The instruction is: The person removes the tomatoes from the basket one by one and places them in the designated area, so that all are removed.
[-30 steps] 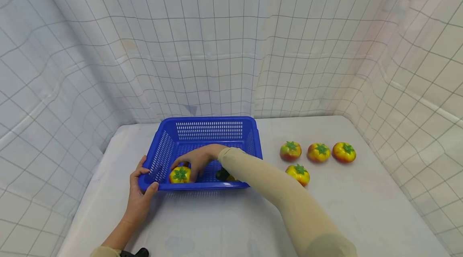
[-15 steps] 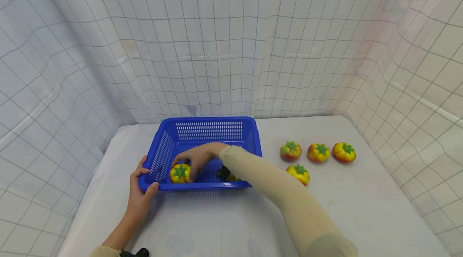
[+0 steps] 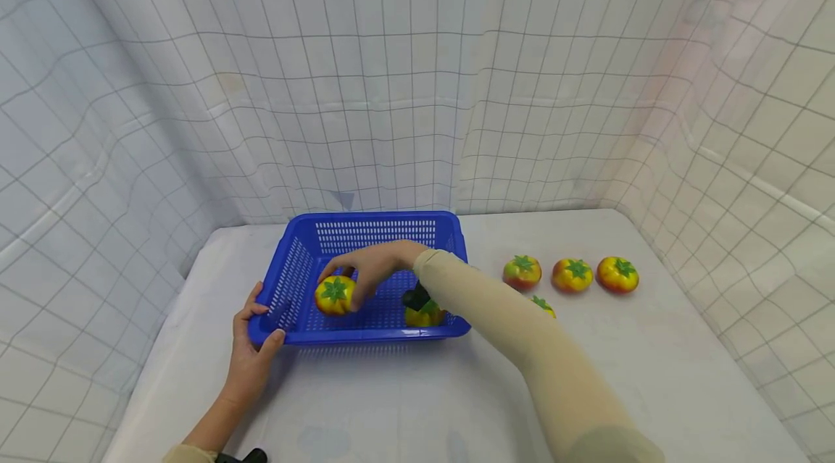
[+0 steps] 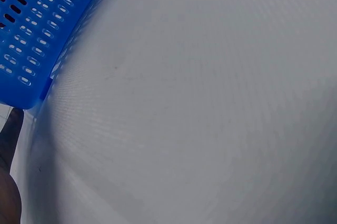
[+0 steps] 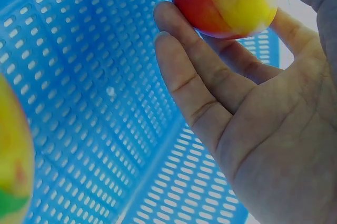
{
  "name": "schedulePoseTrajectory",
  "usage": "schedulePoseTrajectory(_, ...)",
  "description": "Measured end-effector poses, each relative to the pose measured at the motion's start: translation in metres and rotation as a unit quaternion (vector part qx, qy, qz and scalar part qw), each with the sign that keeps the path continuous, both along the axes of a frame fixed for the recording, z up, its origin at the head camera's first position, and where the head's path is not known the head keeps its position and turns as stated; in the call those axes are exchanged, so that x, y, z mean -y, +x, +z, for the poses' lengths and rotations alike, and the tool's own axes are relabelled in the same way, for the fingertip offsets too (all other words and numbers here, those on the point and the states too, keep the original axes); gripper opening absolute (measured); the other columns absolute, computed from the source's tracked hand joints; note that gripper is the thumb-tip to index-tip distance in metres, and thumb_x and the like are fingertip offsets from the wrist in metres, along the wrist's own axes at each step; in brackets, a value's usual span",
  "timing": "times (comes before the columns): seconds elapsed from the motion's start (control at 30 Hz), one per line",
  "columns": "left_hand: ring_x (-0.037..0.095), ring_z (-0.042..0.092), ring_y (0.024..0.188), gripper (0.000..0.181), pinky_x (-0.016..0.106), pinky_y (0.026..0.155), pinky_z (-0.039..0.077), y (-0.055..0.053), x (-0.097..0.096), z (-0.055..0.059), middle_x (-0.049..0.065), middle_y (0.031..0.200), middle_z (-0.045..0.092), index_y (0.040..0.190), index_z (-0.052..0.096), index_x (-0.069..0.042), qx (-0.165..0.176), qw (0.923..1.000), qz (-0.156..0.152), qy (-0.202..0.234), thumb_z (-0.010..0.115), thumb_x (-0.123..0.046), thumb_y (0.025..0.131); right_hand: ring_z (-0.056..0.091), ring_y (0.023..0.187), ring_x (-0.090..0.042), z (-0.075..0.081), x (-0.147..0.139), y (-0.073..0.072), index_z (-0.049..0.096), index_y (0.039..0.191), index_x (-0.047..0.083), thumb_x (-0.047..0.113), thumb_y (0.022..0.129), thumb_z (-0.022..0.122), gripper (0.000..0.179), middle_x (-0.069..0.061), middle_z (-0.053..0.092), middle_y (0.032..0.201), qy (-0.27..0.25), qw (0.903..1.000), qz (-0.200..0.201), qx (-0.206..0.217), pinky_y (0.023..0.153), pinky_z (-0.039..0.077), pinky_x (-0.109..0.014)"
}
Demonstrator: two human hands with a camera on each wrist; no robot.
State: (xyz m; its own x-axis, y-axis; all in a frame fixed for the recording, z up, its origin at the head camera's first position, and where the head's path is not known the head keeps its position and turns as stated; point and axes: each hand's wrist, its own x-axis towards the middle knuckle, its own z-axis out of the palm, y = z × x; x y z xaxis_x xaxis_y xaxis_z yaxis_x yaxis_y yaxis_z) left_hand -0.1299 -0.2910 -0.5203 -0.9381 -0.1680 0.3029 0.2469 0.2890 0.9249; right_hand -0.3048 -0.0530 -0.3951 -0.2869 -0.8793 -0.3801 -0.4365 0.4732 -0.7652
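A blue plastic basket point(image 3: 355, 336) with slotted walls stands on the table. My left hand point(image 3: 251, 354) grips its near left corner, thumb on the front rim and fingers along the left side. In the left wrist view, only a dark part of that hand point(image 4: 9, 145) shows below the basket's corner. My right hand point(image 3: 368, 271) reaches into the basket and holds a yellow-red tomato point(image 3: 335, 295) with a green star-shaped top between thumb and fingers. The right wrist view shows this tomato point(image 5: 221, 3) raised among the fingertips. Another tomato point(image 3: 425, 314) lies at the basket's front right, partly covered by a black wrist device.
Right of the basket, three tomatoes sit in a row: one left point(image 3: 522, 272), one in the middle point(image 3: 572, 275), one right point(image 3: 617, 274). Another tomato point(image 3: 544, 306) is mostly hidden behind the right sleeve point(image 3: 515, 329). White gridded curtains point(image 3: 385, 86) enclose the table point(image 3: 391, 405).
My right hand has lifted the tomato from the basket's near left corner, up and slightly right. The tomato at the basket's front right shows more now. The left hand stays put.
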Motion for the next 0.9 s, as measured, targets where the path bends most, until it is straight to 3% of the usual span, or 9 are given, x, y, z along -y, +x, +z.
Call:
schedulePoseTrajectory(0.33,0.035,0.012,0.154,0.049,0.009,0.099,0.036,0.001,-0.001,0.002,-0.001,0.171,0.006,0.137,0.025,-0.006,0.007,1.0000,0.002,-0.001,0.057,-0.005,0.101,0.052,0.122,-0.027,0.020,-0.023,-0.004,0.049,0.148,0.031,0.018,0.085,0.082,0.072,-0.001,0.048,0.138,-0.032,0.9994,-0.008,-0.009,0.088,0.057,-0.033)
schedulePoseTrajectory(0.9,0.030,0.011,0.155,0.047,0.010,0.104,0.033,-0.001,0.000,-0.001,0.003,0.171,0.005,0.136,0.026,-0.005,-0.003,1.0000,-0.002,0.006,0.054,0.000,0.099,0.052,0.124,-0.021,0.035,-0.073,-0.014,0.047,0.150,0.034,0.025,0.087,0.079,0.072,0.001,0.050,0.140,-0.059,0.9972,-0.044,-0.011,0.092,0.055,-0.033)
